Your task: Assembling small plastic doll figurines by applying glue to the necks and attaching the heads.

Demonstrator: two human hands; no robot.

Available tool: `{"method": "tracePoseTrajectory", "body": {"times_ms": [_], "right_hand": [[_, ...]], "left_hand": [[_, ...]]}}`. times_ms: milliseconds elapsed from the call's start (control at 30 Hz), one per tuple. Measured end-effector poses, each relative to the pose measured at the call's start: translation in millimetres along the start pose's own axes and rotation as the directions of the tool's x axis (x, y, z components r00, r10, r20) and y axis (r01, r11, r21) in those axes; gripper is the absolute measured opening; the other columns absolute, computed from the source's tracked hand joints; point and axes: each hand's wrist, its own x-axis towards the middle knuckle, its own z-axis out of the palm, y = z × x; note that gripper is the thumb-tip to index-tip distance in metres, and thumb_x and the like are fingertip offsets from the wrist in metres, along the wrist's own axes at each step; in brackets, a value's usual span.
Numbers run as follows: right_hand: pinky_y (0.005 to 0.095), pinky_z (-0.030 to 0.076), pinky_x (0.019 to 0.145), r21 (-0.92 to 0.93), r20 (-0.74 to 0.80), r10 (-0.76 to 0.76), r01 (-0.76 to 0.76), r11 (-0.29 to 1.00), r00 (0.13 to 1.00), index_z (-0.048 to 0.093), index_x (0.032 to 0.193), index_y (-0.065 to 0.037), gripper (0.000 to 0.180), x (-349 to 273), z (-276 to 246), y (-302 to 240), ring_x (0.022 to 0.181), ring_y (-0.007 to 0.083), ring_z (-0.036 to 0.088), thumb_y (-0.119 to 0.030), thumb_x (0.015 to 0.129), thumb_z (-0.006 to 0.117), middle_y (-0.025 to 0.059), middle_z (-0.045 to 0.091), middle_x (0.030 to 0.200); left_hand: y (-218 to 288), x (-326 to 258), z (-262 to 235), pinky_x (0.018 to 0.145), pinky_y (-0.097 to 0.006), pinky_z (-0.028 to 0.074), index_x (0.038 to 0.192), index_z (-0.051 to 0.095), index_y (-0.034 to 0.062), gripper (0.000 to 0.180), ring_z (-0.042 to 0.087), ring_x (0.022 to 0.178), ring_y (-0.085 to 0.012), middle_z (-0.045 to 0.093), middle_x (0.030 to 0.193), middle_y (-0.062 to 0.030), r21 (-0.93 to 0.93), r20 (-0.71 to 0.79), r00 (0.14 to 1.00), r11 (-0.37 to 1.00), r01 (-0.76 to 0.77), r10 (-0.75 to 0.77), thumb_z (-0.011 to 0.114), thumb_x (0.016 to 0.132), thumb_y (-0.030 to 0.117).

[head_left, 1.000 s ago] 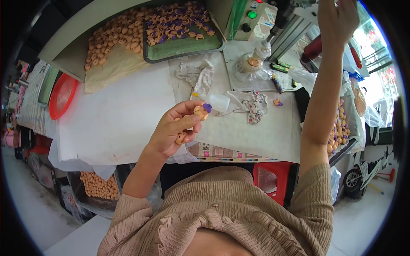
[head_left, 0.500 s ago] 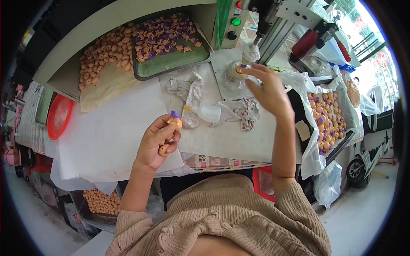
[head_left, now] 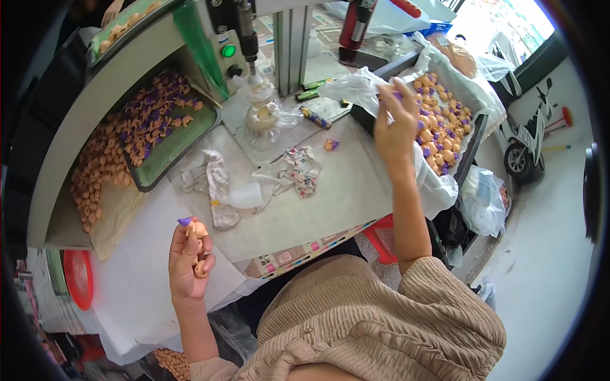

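A tan, crinkled top (head_left: 387,298) — ruffled front (head_left: 375,335), 1 small fastening (head_left: 309,331) — with 2 elbow-length sleeves (head_left: 437,286).

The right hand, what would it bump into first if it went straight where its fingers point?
Probably the crumpled pale plastic, just beyond the right hand. It's hard to tell how high the hand is, so it might pass over instead.
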Motion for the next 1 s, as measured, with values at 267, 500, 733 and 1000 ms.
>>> {"method": "tracePoseTrajectory", "body": {"times_ms": [267,500,733,1000], "right_hand": [[0.0366,0.046,0.095,-0.116,0.109,0.219,-0.206,0.972,0.970,0.065,0.115,-0.004,0.032,-3.4,-55.1,67.9,0.116,0.0329,0.056,0.001,0.086,0.054,0.0204,0.051,0.135],[0.0331,0.041,0.099,0.140,0.157,0.149,-0.171,0.975,0.976,0.069,0.104,-0.002,0.023,-16.0,-60.7,12.1,0.116,0.0251,0.057,0.003,0.087,0.054,0.0138,0.062,0.122],[0.0296,0.046,0.090,0.374,0.339,0.040,-0.174,0.911,0.940,0.068,0.098,0.001,0.016,-18.3,-64.8,-56.9,0.104,0.0201,0.061,0.002,0.088,0.056,0.0110,0.066,0.110],[0.0271,0.050,0.078,0.515,0.417,-0.088,-0.155,0.843,0.905,0.068,0.096,0.001,0.017,-15.3,-41.6,-74.7,0.089,0.0180,0.066,0.006,0.086,0.056,0.0117,0.068,0.102]], "left_hand": [[-2.9,31.4,45.4,0.042,-0.014,0.035,0.119,0.055,0.0073,0.025,0.048,0.064,-0.0042,0.059,0.094,-0.0031,0.171,-0.040,0.998,0.984,0.047,-0.041,0.057,0.095,0.013],[0.9,112.9,75.3,0.045,-0.017,0.035,0.109,0.062,0.0081,0.024,0.050,0.067,-0.0023,0.062,0.094,0.0016,0.453,-0.090,0.995,0.888,0.077,-0.041,0.067,0.089,0.021],[-6.5,202.4,82.7,0.055,-0.023,0.043,0.100,0.068,0.0062,0.029,0.052,0.073,-0.0077,0.057,0.090,0.0019,0.686,-0.004,0.974,0.709,-0.161,0.225,0.080,0.078,0.021],[-34.8,240.0,61.1,0.070,-0.028,0.051,0.096,0.065,-0.0007,0.030,0.055,0.085,-0.0155,0.051,0.102,-0.0060,0.810,0.278,0.781,0.301,-0.504,0.558,0.081,0.073,0.013]]}}
